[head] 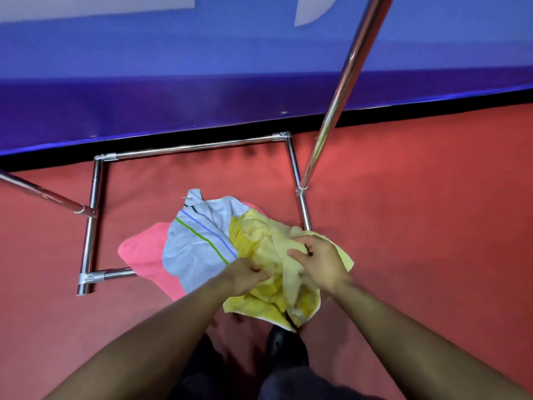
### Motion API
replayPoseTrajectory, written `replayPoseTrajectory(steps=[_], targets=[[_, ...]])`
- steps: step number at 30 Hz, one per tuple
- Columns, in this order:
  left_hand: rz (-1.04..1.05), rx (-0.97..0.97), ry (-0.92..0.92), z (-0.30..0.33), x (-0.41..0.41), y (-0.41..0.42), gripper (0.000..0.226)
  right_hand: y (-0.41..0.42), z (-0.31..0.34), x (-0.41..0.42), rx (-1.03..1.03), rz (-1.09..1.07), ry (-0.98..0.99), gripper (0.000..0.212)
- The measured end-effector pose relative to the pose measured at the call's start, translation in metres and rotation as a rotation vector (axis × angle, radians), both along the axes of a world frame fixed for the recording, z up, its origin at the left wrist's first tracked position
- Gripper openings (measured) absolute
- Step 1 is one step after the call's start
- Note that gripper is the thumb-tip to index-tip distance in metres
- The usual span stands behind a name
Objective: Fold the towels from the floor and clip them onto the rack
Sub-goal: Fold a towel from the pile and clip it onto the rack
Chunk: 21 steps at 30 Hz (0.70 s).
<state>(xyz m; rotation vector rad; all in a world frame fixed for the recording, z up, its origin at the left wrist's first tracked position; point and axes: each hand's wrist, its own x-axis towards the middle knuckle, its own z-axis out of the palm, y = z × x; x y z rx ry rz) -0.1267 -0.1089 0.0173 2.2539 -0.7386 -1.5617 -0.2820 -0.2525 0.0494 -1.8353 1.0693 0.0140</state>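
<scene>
Three crumpled towels lie in a heap on the red floor inside the rack's base. On top at the right is a yellow towel. A pale blue towel with green and blue stripes lies to its left, over a pink towel. My left hand pinches the yellow towel's left edge. My right hand grips the same towel's bunched top. The steel rack stands around the heap, with one upright pole rising at the right. No clips are visible.
A blue wall panel with a black skirting runs just behind the rack. A slanted rack bar comes in from the left. My dark shoes stand just below the towels. Red floor extends to the right.
</scene>
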Motion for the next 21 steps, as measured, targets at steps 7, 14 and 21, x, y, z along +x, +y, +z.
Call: replayPoseTrajectory(steps=[7,14,21], targets=[[0.272,-0.357,0.167,0.12,0.004,-0.013,0.056,-0.016,0.12,-0.001,0.075,-0.021,-0.33,0.017],[0.198,-0.682,0.142,0.257,-0.017,0.011,0.022,0.01,0.268,-0.002,0.0,0.04,-0.565,0.007],[0.375,-0.831,0.206,0.359,-0.047,0.045,0.024,0.026,0.371,-0.008,-0.17,-0.183,-0.709,0.017]])
